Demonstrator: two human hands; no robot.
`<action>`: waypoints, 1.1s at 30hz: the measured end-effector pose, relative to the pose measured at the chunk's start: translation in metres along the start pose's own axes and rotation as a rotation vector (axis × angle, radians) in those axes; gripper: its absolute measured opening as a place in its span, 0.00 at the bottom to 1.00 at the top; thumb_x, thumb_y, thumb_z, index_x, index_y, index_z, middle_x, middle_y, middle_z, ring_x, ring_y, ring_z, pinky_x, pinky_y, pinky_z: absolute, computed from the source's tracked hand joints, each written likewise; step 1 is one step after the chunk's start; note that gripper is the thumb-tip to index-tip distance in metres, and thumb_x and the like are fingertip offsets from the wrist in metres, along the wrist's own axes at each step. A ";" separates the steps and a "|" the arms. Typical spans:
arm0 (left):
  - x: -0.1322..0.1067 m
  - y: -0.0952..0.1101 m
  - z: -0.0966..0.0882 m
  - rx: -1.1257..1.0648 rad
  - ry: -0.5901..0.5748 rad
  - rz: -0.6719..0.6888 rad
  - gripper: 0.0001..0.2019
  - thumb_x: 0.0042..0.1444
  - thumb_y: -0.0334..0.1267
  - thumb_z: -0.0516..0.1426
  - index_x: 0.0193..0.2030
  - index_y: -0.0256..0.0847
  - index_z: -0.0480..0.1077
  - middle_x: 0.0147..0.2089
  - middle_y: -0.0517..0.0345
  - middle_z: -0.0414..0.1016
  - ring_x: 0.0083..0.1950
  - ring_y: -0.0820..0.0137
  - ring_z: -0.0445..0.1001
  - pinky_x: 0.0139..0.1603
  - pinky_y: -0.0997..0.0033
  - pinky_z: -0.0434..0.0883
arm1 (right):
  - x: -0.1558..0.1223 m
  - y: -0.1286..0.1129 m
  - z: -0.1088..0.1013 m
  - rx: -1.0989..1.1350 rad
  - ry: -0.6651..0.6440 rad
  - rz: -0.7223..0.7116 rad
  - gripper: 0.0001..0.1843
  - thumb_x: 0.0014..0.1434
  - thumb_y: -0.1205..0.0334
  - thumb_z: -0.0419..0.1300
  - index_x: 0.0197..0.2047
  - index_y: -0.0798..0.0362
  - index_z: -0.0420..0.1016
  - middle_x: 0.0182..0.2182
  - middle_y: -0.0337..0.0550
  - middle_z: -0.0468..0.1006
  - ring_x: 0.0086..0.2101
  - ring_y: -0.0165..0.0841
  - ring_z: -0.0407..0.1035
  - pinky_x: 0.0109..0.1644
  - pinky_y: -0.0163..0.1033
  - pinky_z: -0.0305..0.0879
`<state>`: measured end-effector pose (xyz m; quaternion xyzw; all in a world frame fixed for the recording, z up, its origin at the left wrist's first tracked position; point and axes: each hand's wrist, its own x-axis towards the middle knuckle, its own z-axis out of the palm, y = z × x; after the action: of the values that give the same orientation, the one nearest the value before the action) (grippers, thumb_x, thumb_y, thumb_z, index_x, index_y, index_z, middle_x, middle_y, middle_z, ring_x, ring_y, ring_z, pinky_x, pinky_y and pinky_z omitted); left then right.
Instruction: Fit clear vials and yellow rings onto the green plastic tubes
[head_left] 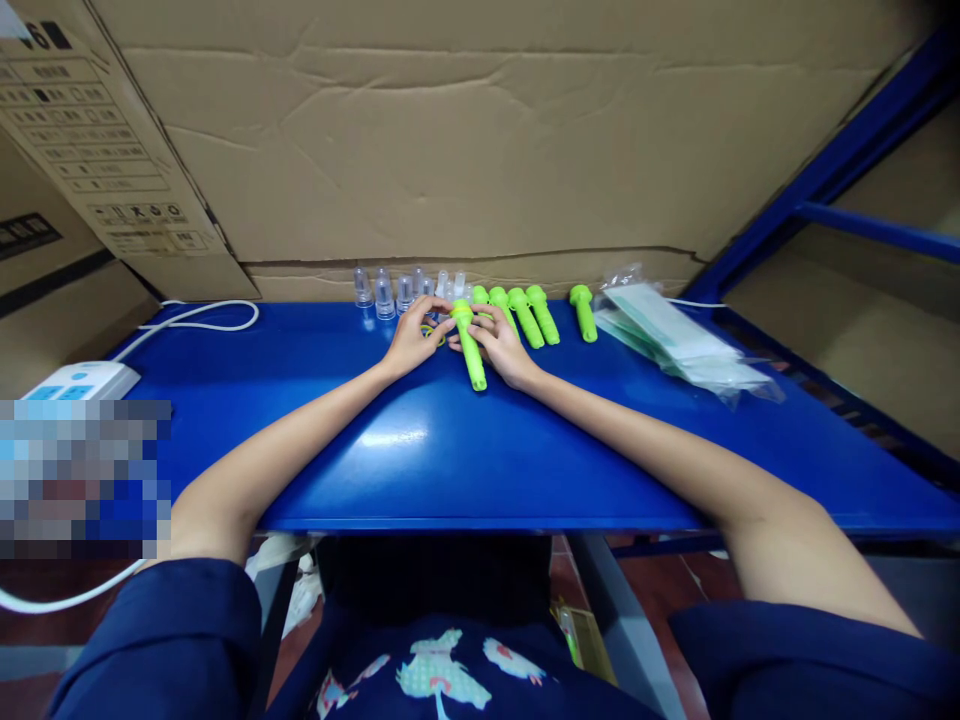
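Note:
A bright green flashlight-shaped tube [472, 358] is tilted over the table, its wide head away from me and its narrow end towards me. My right hand [504, 350] is closed around its upper part from the right. At the head, the fingers of my left hand [416, 338] pinch the yellowish rim from the left. Yellow-green rings [434, 336] show by my left fingers, partly hidden. Behind my hands stand several clear plastic cups [384, 296]. Several more green tubes [525, 318] lie in a row just beyond my right hand, with a single green tube [583, 314] farther right.
On the blue table [465, 460], flat packets in clear plastic [675, 330] lie at the right. A white power strip [86, 380] with a cable sits at the left. Cardboard [480, 150] walls the back, and a blue metal frame [825, 160] rises at the right.

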<state>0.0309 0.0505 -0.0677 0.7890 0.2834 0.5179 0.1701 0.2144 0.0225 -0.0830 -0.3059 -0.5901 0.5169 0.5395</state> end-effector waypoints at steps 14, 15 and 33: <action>0.001 0.006 -0.005 0.027 0.025 0.006 0.05 0.58 0.32 0.64 0.42 0.40 0.76 0.42 0.57 0.80 0.43 0.70 0.77 0.41 0.71 0.71 | -0.004 -0.002 0.005 -0.121 -0.047 -0.048 0.36 0.53 0.48 0.71 0.55 0.44 0.52 0.58 0.47 0.67 0.38 0.34 0.80 0.40 0.50 0.84; 0.001 0.005 -0.005 0.028 0.026 0.000 0.05 0.58 0.32 0.64 0.42 0.40 0.76 0.42 0.56 0.80 0.42 0.70 0.78 0.40 0.71 0.71 | -0.004 -0.001 0.005 -0.124 -0.044 -0.053 0.37 0.53 0.48 0.72 0.55 0.44 0.53 0.57 0.47 0.67 0.37 0.33 0.80 0.40 0.50 0.84; 0.000 0.006 -0.002 -0.019 -0.009 -0.015 0.05 0.60 0.34 0.62 0.43 0.40 0.75 0.42 0.55 0.79 0.42 0.70 0.78 0.42 0.71 0.72 | -0.009 -0.010 0.009 -0.128 -0.053 -0.086 0.31 0.55 0.51 0.69 0.52 0.43 0.53 0.50 0.40 0.70 0.33 0.30 0.79 0.36 0.47 0.85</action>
<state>0.0309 0.0453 -0.0634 0.7875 0.2834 0.5159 0.1826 0.2102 0.0092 -0.0749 -0.3002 -0.6485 0.4627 0.5246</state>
